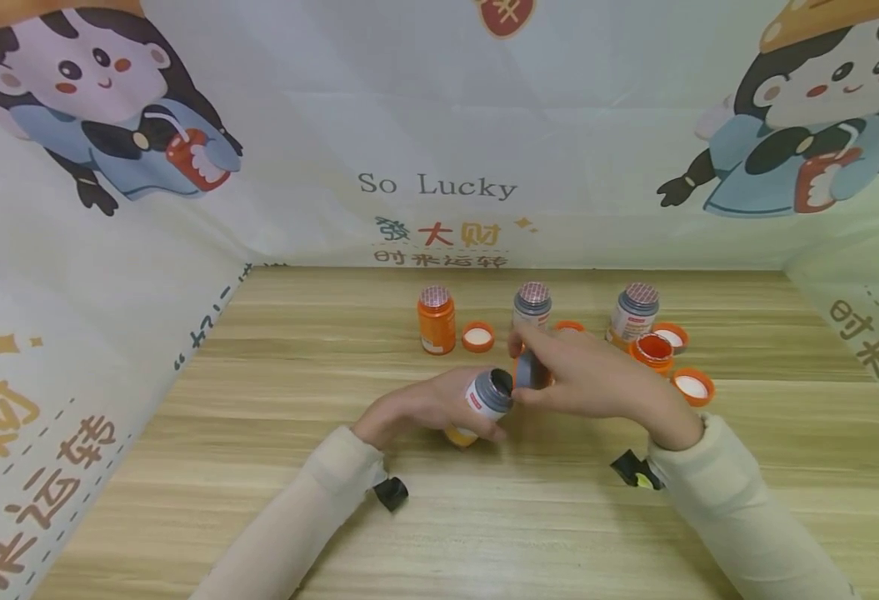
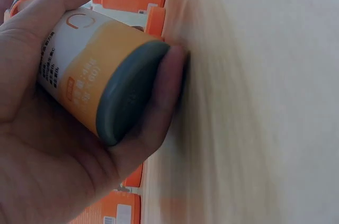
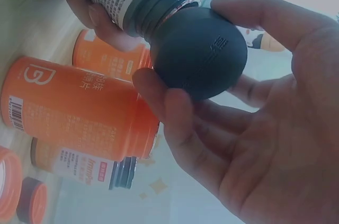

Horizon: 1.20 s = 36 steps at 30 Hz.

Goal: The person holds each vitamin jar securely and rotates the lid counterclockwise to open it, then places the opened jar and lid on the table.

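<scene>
My left hand [image 1: 439, 398] grips a grey pill bottle [image 1: 488, 395] with a white and yellow label. The bottle leans to the right, its dark mouth uncovered in the head view. One finger curls under its grey base [image 2: 132, 94] in the left wrist view. With fingertips and thumb, my right hand [image 1: 596, 375] pinches a dark grey cap [image 3: 201, 52] by its rim. That cap is tilted on edge right beside the bottle's mouth; the right wrist view does not show whether they touch.
Behind the hands stand an orange bottle [image 1: 437, 321] and two grey bottles [image 1: 533, 302] [image 1: 637, 310] with patterned seals. An orange bottle [image 1: 652, 352] with torn foil stands at right. Orange caps [image 1: 478, 337] [image 1: 693, 387] lie among them. A printed cloth [image 1: 439, 125] hangs behind the table.
</scene>
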Motion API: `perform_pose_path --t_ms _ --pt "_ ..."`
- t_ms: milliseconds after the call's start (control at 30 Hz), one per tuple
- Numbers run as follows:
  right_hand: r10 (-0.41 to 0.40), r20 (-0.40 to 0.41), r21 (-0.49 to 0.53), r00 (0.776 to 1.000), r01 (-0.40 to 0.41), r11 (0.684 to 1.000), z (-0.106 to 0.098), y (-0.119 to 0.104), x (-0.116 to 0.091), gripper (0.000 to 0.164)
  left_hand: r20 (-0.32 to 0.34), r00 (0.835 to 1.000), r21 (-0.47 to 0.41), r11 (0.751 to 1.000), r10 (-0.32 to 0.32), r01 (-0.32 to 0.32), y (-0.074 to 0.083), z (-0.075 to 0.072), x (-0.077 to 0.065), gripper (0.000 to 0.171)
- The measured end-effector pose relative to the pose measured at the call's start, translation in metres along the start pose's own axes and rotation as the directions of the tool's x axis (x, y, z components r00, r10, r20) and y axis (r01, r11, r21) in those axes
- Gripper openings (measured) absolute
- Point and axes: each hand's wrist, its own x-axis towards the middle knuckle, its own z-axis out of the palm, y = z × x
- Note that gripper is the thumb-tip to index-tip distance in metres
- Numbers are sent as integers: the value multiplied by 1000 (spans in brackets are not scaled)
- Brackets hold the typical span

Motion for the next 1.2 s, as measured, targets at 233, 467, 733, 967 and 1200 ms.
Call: perform_pose_path --t_ms 233,467,733,967,1200 --pt "-13 -53 -3 998 13 1000 0 -1 2 43 -8 1000 -36 999 -16 16 -4 -10 -10 45" --pt "-46 -101 -20 994 44 999 1 0 4 40 -108 992 -90 995 -62 52 -12 -21 -31 46" --pt "-92 -132 -62 987 84 994 -1 -7 10 39 -279 960 -97 995 -5 -23 -20 -31 -44 48" --pt "-29 -74 -39 997 26 999 -5 -30 30 39 -364 930 -168 986 -55 -8 -24 -38 -47 58" --pt "-108 -102 -120 989 96 988 14 -32 48 35 -397 916 -165 986 -52 -15 -31 -36 -40 57"
